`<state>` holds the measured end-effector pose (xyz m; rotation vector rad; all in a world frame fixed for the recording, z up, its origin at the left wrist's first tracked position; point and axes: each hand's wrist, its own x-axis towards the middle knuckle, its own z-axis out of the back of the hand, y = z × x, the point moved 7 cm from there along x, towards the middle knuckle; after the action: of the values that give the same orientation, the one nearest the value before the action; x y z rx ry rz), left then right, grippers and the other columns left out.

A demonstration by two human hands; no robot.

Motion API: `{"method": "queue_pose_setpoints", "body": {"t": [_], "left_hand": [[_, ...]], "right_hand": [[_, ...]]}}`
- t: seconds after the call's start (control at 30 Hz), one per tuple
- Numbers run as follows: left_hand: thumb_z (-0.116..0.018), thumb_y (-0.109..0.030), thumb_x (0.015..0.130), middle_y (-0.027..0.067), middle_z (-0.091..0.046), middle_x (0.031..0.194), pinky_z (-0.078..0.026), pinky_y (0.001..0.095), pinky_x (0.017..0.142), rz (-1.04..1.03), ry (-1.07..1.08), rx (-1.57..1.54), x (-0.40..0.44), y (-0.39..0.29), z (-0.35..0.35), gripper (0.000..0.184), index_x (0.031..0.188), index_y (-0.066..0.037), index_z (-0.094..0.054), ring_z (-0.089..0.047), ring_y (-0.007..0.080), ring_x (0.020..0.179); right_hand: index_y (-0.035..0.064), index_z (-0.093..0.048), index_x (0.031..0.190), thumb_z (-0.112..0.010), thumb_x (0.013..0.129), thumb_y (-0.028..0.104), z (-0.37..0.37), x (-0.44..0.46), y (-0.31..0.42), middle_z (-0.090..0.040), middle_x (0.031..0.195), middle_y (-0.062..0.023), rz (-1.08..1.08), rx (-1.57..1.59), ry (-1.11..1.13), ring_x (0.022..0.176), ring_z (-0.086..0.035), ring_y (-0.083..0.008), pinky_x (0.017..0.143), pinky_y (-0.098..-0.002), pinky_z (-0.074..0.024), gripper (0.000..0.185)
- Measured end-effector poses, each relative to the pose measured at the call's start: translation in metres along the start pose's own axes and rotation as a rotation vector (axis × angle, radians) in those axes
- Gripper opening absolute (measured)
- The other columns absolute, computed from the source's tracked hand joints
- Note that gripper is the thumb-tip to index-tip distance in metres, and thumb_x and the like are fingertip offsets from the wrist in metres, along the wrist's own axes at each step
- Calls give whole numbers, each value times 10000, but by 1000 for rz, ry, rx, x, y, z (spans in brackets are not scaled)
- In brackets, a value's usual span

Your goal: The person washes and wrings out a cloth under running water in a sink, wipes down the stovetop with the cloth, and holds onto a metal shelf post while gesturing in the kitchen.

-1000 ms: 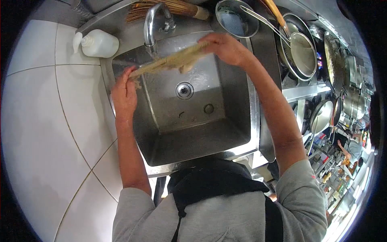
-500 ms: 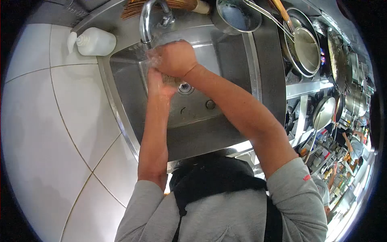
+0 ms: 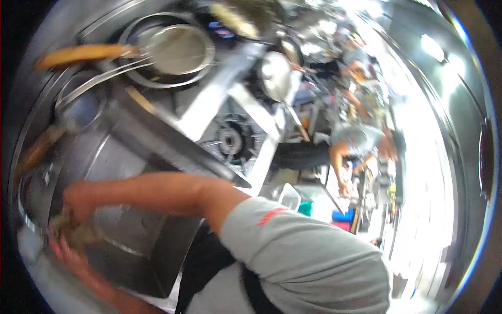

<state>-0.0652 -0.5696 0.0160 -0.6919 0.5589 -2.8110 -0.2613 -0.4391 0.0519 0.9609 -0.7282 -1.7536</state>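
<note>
Forearm [image 3: 138, 192] stretched to nine o'clock, right hand [image 3: 78, 201] clamped on a cloth [image 3: 85, 234]
It bunches at six o'clock of that hand, the left hand [image 3: 68, 254] clutching it too

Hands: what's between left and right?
A bunched tan cloth, blurred, between the left hand and the right hand. Shows in the head view; blur hides the exact grip.
</note>
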Motion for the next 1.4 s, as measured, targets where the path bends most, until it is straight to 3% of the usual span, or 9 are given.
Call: {"method": "queue_pose_setpoints", "body": {"t": [0.1, 0.23, 0.53, 0.6, 0.7, 1.13, 1.23, 1.3, 1.4], "left_hand": [[-612, -307, 1029, 217, -617, 1357, -480, 427, 1034, 710, 295, -260, -27, 19, -15, 521, 1421, 26, -534, -611, 337, 1228], [-606, -334, 1029, 207, -630, 1333, -473, 421, 1059, 249, 488, 435, -76, 56, -58, 527, 1409, 24, -531, -624, 313, 1199], [-515, -341, 1061, 175, -551, 1440, -404, 444, 1127, 1023, -74, -1088, -4, -42, -107, 520, 1452, 1, -488, -561, 284, 1286], [-495, -342, 1068, 167, -533, 1463, -388, 449, 1142, 1158, -144, -1260, -6, -51, -113, 520, 1462, -4, -479, -547, 278, 1305], [-464, -345, 1079, 157, -506, 1499, -365, 457, 1165, 1277, -216, -1321, 0, -32, -109, 519, 1476, -11, -465, -526, 268, 1334], [-450, -310, 1091, 183, -570, 1420, -374, 433, 1136, 524, 406, -384, -45, 5, -98, 496, 1406, 64, -534, -535, 304, 1304], [-533, -246, 1066, 200, -566, 1444, -378, 434, 1129, 739, 390, -526, -88, 33, -128, 453, 1389, 70, -566, -542, 301, 1300], [-556, -231, 1058, 218, -603, 1407, -412, 416, 1096, -50, 301, 210, -104, 63, -118, 445, 1370, 85, -583, -579, 298, 1252], [-534, -346, 1072, 161, -752, 1098, -573, 446, 797, 279, 161, 242, 18, -116, 16, 409, 1099, -3, -753, -717, 320, 904]], "right_hand": [[63, -787, 936, -807, 674, 380, 28, -18, -2, -749, 872, -196, 202, 101, -389, 813, -732, -360, 728, -446, -575, 411], [70, -775, 876, -800, 644, 314, 46, -23, -12, -738, 839, -198, 82, 438, -456, 786, -730, -380, 678, -449, -581, 338], [105, -802, 868, -711, 771, 357, -115, 53, -23, -757, 931, -135, -491, -364, -1206, 946, -715, -314, 902, -439, -549, 285], [114, -815, 907, -700, 790, 386, -50, 13, -10, -765, 968, -116, -98, -99, -324, 1046, -696, -278, 1025, -429, -496, 317], [112, -816, 959, -715, 778, 431, 4, 8, 3, -767, 998, -117, 39, -508, -395, 1094, -689, -277, 1070, -424, -469, 380], [109, -782, 895, -748, 756, 333, -4, 28, 11, -769, 929, -140, -47, 206, -428, 903, -744, -364, 786, -440, -598, 266], [118, -795, 935, -731, 806, 330, -7, 42, 28, -769, 924, -138, 281, 18, -441, 924, -745, -351, 798, -445, -592, 256], [131, -807, 992, -727, 823, 370, 29, -21, 53, -775, 966, -134, 276, -54, -244, 937, -746, -333, 810, -437, -591, 303], [140, -811, 1040, -730, 825, 446, -1, -8, -3, -781, 1020, -121, 227, -633, 14, 968, -746, -321, 833, -423, -590, 382]]}}
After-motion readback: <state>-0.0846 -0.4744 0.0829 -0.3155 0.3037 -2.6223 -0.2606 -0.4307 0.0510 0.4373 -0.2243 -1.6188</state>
